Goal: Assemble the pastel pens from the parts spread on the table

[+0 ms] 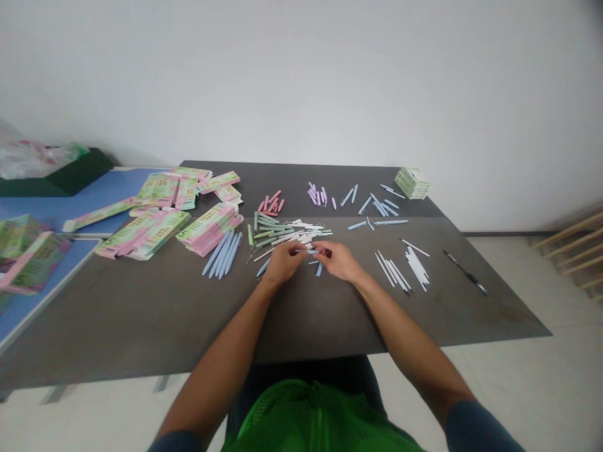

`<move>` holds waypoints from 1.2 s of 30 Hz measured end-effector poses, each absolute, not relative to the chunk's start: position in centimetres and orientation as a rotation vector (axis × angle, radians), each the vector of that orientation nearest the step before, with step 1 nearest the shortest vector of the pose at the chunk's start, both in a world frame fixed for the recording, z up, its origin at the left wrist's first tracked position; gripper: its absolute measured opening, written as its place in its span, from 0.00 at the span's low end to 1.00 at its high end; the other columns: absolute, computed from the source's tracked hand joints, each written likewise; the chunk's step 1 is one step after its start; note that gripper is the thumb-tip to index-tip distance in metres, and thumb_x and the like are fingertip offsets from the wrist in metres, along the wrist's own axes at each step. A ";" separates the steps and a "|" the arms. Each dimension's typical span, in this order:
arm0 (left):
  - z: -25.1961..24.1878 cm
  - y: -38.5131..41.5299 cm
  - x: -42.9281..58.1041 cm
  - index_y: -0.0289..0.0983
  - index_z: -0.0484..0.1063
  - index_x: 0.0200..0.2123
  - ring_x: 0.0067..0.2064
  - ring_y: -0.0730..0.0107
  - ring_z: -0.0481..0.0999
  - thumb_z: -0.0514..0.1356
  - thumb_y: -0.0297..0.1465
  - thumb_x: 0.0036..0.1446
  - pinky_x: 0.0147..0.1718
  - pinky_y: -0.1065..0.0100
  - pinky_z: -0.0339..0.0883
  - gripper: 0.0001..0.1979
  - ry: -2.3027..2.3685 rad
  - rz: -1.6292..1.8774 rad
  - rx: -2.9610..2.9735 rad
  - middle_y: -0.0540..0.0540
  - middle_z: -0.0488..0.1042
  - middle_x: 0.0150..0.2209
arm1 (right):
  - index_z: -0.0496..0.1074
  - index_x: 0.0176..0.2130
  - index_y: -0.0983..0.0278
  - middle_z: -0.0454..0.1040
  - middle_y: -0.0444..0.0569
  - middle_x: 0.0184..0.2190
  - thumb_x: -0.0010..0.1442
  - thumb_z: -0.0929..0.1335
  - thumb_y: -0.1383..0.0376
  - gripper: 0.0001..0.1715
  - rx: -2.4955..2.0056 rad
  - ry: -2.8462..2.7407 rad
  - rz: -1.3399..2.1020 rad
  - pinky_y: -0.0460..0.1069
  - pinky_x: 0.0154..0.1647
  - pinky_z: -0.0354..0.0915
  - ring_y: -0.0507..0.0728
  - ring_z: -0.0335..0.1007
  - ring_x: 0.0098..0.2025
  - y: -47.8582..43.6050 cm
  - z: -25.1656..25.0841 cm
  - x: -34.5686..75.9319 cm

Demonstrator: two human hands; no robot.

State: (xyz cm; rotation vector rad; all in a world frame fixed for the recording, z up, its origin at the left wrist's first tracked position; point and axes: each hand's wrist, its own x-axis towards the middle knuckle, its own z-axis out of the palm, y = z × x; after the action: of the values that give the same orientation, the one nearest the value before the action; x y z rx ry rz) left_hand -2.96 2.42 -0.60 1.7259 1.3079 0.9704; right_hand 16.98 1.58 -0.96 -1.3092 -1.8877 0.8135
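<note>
My left hand [284, 260] and my right hand [338, 258] meet at the middle of the dark table, fingertips pinched on a light-blue pen part [309, 252] held level between them. Just beyond my fingers lies a loose heap of white pen refills [301, 233], with green pen parts [264, 221] at its left. A short blue pen part [319, 270] lies below my right fingers. Left of my left hand, several assembled-looking blue pens [223, 254] rest side by side. The exact ends of the held part are hidden by my fingers.
Red parts [272, 203], purple parts [321, 194] and blue parts [378, 206] lie farther back. White refills [417, 267] and a black pen [465, 272] are at right. Printed cartons [210, 227] cover the left; a small box [412, 182] stands back right.
</note>
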 end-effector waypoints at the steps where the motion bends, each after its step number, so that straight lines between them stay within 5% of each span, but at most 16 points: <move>1: -0.5 2.4 -3.2 0.35 0.80 0.37 0.33 0.67 0.76 0.62 0.35 0.53 0.34 0.69 0.66 0.11 1.317 0.972 1.701 0.47 0.80 0.32 | 0.78 0.50 0.61 0.79 0.49 0.39 0.60 0.70 0.66 0.17 -1.334 -1.857 0.807 0.50 0.41 0.67 0.55 0.73 0.36 1.6 -1.2 17.3; 11: 0.4 1.6 -3.5 0.37 0.75 0.31 0.32 0.69 0.73 0.59 0.25 0.48 0.35 0.68 0.64 0.06 1.472 0.879 1.901 0.49 0.77 0.30 | 0.80 0.39 0.60 0.78 0.51 0.40 0.60 0.70 0.67 0.07 -1.369 -2.036 0.470 0.55 0.51 0.61 0.60 0.66 0.45 0.9 -0.9 18.2; 23: 1.0 1.4 -3.2 0.36 0.75 0.33 0.30 0.71 0.70 0.58 0.25 0.47 0.33 0.69 0.64 0.09 1.438 0.894 1.758 0.51 0.73 0.28 | 0.77 0.33 0.60 0.76 0.52 0.36 0.56 0.70 0.71 0.07 -1.478 -2.140 0.374 0.57 0.48 0.56 0.63 0.60 0.44 -0.1 -2.3 15.3; 36: 0.3 2.1 -4.0 0.36 0.74 0.35 0.31 0.71 0.71 0.62 0.29 0.47 0.32 0.70 0.64 0.10 1.361 0.945 1.530 0.51 0.74 0.29 | 0.76 0.44 0.61 0.74 0.54 0.40 0.65 0.62 0.71 0.15 -1.423 -2.086 0.436 0.56 0.47 0.57 0.62 0.61 0.45 -0.7 -0.7 15.8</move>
State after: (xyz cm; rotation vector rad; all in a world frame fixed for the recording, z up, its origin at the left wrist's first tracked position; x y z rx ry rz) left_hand -4.01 2.12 0.29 1.5304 1.3611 0.9451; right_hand 15.84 -0.65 -0.75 -1.4234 -2.0862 0.4356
